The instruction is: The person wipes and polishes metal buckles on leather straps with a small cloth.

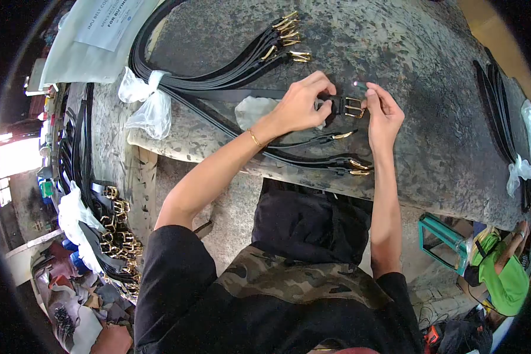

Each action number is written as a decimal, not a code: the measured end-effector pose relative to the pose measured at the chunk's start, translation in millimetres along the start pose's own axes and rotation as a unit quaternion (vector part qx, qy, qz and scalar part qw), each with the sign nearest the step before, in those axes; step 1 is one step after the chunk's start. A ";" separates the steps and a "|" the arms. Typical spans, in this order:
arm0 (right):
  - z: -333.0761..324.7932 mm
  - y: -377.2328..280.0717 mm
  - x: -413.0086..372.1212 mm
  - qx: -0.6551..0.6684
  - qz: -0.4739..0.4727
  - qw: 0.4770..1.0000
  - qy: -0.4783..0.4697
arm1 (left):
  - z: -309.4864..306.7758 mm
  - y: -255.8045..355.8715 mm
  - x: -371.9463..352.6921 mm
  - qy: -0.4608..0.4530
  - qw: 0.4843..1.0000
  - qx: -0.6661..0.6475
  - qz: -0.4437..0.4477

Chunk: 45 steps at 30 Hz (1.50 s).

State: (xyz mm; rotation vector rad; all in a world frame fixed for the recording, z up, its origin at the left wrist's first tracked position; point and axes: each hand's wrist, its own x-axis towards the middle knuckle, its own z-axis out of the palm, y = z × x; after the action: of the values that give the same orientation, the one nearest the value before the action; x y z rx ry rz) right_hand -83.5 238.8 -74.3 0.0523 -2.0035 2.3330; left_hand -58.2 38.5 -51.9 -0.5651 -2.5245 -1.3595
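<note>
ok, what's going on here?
A person is handling a black belt on a stone-like table. The left hand pinches the strap beside its gold buckle, and the right hand grips the buckle. A tied bundle of belts lies beyond, loose belts nearer.

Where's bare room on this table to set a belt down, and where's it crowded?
Bare table lies between the right hand, on the buckle, and the belt bundle at the right edge, and beyond the buckle. Crowded: left of the left hand gripping the strap, with tied belts and a plastic bag; loose belts line the near edge.
</note>
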 end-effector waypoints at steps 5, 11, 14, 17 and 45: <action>-4.4 2.2 -3.8 -0.002 0.002 1.000 -0.019 | -0.2 9.0 -4.2 -0.040 0.995 0.088 0.015; -4.1 -1.6 -15.2 -0.078 -0.044 0.993 -0.082 | 1.3 0.9 -4.4 -0.049 0.994 0.099 0.008; -3.2 -4.1 -13.9 -0.120 -0.073 0.986 -0.094 | 0.6 1.3 -2.1 -0.056 0.993 0.100 0.003; -3.7 -1.0 -12.8 -0.125 -0.087 0.984 -0.091 | 0.4 1.9 -1.7 -0.057 0.994 0.095 -0.003; -17.5 4.1 -2.6 0.070 0.043 0.996 -0.026 | 1.9 -1.1 -9.5 -0.018 0.997 0.060 0.046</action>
State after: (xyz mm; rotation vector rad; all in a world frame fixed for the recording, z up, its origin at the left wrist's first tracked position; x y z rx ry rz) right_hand -81.0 255.4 -81.1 0.0348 -1.8974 2.5477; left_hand -50.2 37.3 -57.3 -0.6789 -2.5527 -1.1676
